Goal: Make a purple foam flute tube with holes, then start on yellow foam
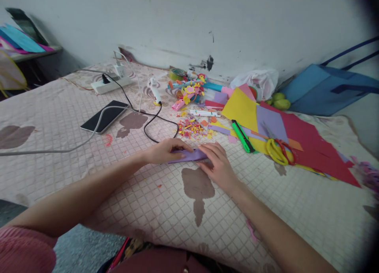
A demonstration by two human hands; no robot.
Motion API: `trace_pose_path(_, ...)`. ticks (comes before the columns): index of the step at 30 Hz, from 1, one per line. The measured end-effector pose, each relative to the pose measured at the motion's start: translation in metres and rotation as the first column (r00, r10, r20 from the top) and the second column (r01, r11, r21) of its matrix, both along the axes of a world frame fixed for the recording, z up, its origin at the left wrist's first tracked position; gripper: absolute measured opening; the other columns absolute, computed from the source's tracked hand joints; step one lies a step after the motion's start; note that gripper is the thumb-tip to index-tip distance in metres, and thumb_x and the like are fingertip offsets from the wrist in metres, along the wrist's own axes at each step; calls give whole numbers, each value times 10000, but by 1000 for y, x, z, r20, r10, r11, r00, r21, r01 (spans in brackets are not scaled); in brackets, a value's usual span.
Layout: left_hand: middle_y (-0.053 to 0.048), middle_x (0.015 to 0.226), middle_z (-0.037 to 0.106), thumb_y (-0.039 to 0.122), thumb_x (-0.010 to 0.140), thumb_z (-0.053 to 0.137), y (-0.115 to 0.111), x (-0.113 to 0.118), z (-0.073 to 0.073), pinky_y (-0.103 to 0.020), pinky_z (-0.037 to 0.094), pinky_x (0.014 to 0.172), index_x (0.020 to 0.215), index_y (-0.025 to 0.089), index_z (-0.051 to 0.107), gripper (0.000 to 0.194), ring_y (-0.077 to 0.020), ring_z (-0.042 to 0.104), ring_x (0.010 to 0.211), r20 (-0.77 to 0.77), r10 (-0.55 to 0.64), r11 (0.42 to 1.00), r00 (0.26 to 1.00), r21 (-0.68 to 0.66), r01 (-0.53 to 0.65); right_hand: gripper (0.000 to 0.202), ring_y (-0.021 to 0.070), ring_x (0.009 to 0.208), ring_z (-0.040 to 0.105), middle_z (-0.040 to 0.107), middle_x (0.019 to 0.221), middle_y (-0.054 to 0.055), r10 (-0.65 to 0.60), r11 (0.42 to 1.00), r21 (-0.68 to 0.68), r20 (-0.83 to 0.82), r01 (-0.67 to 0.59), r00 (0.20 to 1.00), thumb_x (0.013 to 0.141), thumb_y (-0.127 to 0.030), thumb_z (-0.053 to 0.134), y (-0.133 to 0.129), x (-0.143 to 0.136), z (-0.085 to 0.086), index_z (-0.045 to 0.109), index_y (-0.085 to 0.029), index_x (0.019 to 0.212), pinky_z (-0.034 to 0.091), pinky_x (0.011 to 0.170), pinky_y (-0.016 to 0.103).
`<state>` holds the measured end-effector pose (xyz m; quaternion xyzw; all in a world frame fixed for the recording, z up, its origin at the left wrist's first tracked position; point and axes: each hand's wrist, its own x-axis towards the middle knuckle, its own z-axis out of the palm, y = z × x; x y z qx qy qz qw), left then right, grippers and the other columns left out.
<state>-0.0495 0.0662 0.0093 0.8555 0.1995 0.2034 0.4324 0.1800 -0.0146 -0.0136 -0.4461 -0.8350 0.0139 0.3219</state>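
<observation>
On the patterned cloth of the worktop (142,194), my left fingers (180,150) and right fingers (209,156) curl, partly open, over a purple strip (189,156); beyond, a white plastic bag (257,83) and blue bag (322,89) stand by a marked wall (177,24).

A craft corner, seemingly in a home, is showing in the coloured sheets (272,143) and scissors (280,150) lying at centre right.

Pale scuffed wall (166,24), cloth-covered table (142,202), speckled floor (79,249)
</observation>
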Motion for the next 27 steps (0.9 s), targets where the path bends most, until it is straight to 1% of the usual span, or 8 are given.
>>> trace_pose_path(6, -62, 1104, 674, 262, 869, 557, 0, 0, 0, -292, 463, 884, 1099, 183, 638, 256, -162, 617, 993, 27, 5, 996, 1000, -84, -2, 473, 275, 1123, 508, 601, 1168, 100, -53, 998, -33, 2, 53, 999, 852, -261, 595, 1, -1, -2, 483, -229, 1310, 363, 1025, 516)
trace_pose_path(9, -71, 1086, 677, 274, 884, 537, 1, -3, 4, -302, 460, 883, 1082, 173, 646, 248, -170, 616, 992, 45, 37, 988, 998, -151, -29, 430, 263, 1084, 526, 612, 1130, 91, -96, 990, -114, -77, 87, 992, 852, -236, 592, 0, 0, 0, 514, -240, 1274, 425, 967, 476)
trace_pose_path(11, -76, 1122, 658, 277, 840, 610, 1, -4, 6, -303, 459, 884, 1126, 181, 620, 302, -183, 599, 1029, 92, 65, 972, 994, -229, -42, 404, 250, 1068, 542, 612, 1125, 85, -136, 977, -183, -162, 105, 977, 847, -235, 599, 0, 0, 2, 532, -246, 1245, 442, 953, 456)
trace_pose_path(14, -81, 1206, 601, 214, 697, 760, -4, 0, 6, -275, 496, 790, 1246, 223, 503, 606, -183, 606, 993, 259, 132, 899, 957, -439, -5, 371, 234, 1061, 568, 620, 1132, 79, -223, 951, -274, -295, 141, 929, 835, -254, 612, -2, -2, 5, 552, -241, 1201, 449, 951, 435)
trace_pose_path(16, -81, 1196, 595, 152, 641, 797, -11, 7, 3, -253, 507, 737, 1231, 224, 473, 677, -163, 618, 933, 352, 223, 839, 909, -545, 5, 358, 227, 1049, 585, 633, 1127, 75, -272, 934, -323, -357, 155, 893, 831, -271, 613, -4, -6, 7, 557, -235, 1183, 455, 943, 422)
trace_pose_path(20, -59, 1127, 619, 109, 635, 799, -28, 23, -4, -293, 503, 836, 1146, 193, 466, 616, -155, 626, 948, 375, 468, 730, 800, -675, -110, 362, 218, 1022, 600, 647, 1104, 77, -321, 914, -372, -414, 164, 852, 813, -277, 617, -10, -16, 11, 560, -213, 1164, 460, 930, 405)
trace_pose_path(22, -58, 1133, 619, 113, 637, 799, -35, 29, -7, -319, 505, 847, 1149, 195, 456, 621, -162, 635, 938, 375, 544, 684, 750, -717, -138, 366, 214, 991, 610, 656, 1071, 76, -342, 903, -395, -427, 168, 837, 805, -279, 621, -13, -22, 12, 561, -204, 1158, 471, 907, 394)
trace_pose_path(27, -43, 989, 658, 139, 632, 808, -41, 34, -12, -332, 518, 801, 1050, 163, 505, 517, -182, 658, 875, 383, 549, 678, 743, -724, -128, 374, 204, 904, 632, 674, 991, 64, -353, 884, -444, -423, 149, 835, 804, -287, 620, -17, -32, 17, 559, -197, 1161, 499, 822, 365)
